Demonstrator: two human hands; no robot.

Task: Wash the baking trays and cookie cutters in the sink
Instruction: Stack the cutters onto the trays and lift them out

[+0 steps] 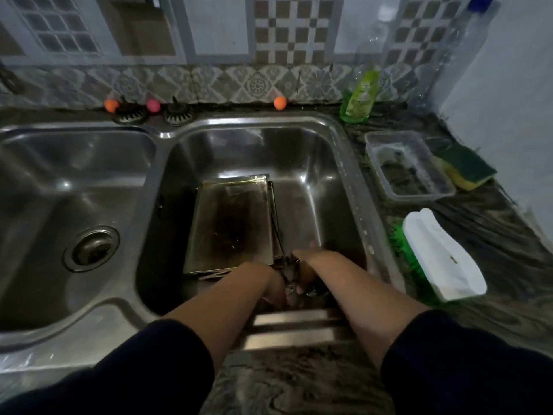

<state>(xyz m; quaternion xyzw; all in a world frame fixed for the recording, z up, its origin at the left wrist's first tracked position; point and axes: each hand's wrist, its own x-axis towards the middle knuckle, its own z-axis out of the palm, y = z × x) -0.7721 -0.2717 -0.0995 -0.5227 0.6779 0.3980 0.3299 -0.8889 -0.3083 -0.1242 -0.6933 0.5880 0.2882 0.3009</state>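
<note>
Stacked metal baking trays [232, 223], dark with burnt stains, lie flat in the right sink basin [317, 175]. At the basin's near edge both my hands meet low over small shiny metal pieces [291, 278], likely cookie cutters, too dark to tell apart. My left hand [273, 290] curls downward beside them. My right hand [302, 265] reaches in from the right with fingers around the metal pieces. The fingers of both hands are mostly hidden in shadow.
The left sink basin [74, 205] has an open drain [91, 248]. On the right counter are a green soap bottle [359, 97], a clear plastic container [408, 166], a green-yellow sponge [465, 170] and a white-backed green scrub brush [440, 256]. Two sink strainers [154, 113] sit behind the sinks.
</note>
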